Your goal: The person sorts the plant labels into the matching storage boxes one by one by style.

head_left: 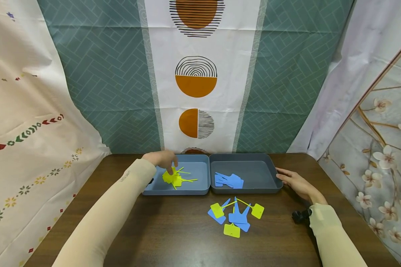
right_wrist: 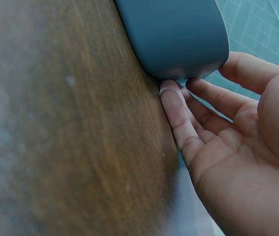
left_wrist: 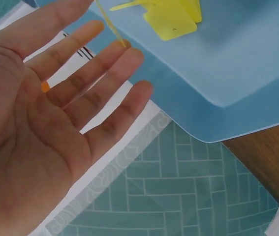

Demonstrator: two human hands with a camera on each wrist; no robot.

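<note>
My left hand hangs over the blue-grey tray, its fingers loosely extended above yellow T-shaped plant labels. In the left wrist view, a thin yellow stem overlaps the thumb and fingertips, and more yellow labels lie just past them. My right hand touches the right end of the dark grey tray; in the right wrist view its fingertips rest against that tray's outer wall. Several blue plant labels lie at the left inside the dark tray.
In front of the trays, a loose group of blue labels and yellow labels lies on the brown wooden table. Both trays stand side by side against the patterned cloth at the back. A black strap device sits on the right wrist.
</note>
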